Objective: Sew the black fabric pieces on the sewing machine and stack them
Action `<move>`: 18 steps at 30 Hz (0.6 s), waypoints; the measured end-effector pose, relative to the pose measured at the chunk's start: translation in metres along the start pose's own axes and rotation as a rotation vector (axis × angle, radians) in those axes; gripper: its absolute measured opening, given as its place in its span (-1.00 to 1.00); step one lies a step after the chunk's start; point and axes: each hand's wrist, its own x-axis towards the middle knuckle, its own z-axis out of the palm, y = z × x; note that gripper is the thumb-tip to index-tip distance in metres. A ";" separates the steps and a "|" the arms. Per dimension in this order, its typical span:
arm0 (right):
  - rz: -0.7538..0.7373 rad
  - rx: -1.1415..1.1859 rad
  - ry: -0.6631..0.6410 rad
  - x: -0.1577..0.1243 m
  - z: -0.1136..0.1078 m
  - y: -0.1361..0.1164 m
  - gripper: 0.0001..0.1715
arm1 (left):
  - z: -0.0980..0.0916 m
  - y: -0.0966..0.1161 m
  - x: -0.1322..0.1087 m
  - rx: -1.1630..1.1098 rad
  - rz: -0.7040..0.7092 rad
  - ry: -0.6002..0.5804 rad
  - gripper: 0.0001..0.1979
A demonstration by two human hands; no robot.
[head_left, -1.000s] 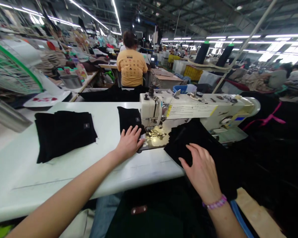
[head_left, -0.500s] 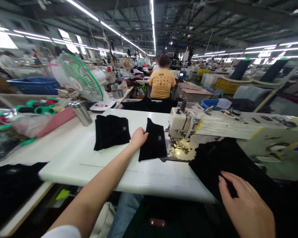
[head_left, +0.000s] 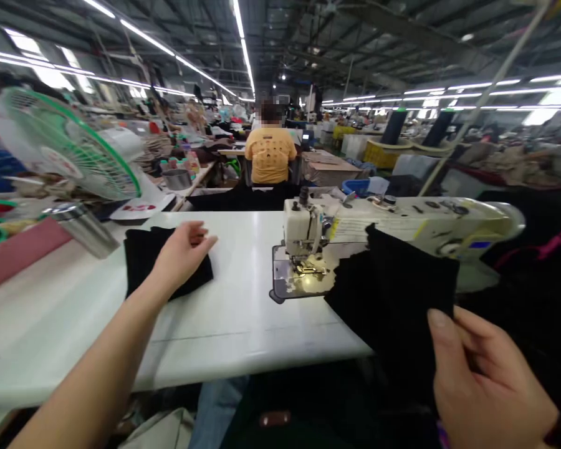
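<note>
My left hand [head_left: 182,252] hovers at or just over a stack of black fabric pieces [head_left: 140,255] on the white sewing table [head_left: 243,330]. Its fingers are loosely bent with the thumb apart, and nothing shows between them. At the right, my right hand [head_left: 481,368] pinches the edge of a black fabric piece [head_left: 411,268], lifted upright over more black fabric [head_left: 355,287]. Between my hands stands a sewing machine [head_left: 303,231], its needle area lit and bare of cloth. The raised piece hides part of the machine's arm.
A steel flask [head_left: 86,231] stands left of the stack, with a green-rimmed fan [head_left: 70,149] behind it. Beyond the table sits a person in a yellow shirt [head_left: 270,156]. A thin pole [head_left: 481,100] slants up behind the machine.
The labelled black piece has gone from beside the machine, and my left hand has moved left to the stack, now open. My right hand has lifted a black piece. The view has turned right.
</note>
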 end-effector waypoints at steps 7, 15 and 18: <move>0.048 0.162 -0.199 0.001 0.014 -0.048 -0.72 | 0.056 0.064 -0.108 -0.589 0.118 -1.119 -0.47; -0.282 0.428 -0.684 -0.009 0.009 -0.058 -0.86 | 0.088 0.061 -0.117 -0.988 0.120 -0.987 -0.68; -0.464 0.550 -1.012 -0.007 0.017 -0.056 -0.69 | 0.084 0.055 -0.105 -1.048 0.146 -0.828 -0.57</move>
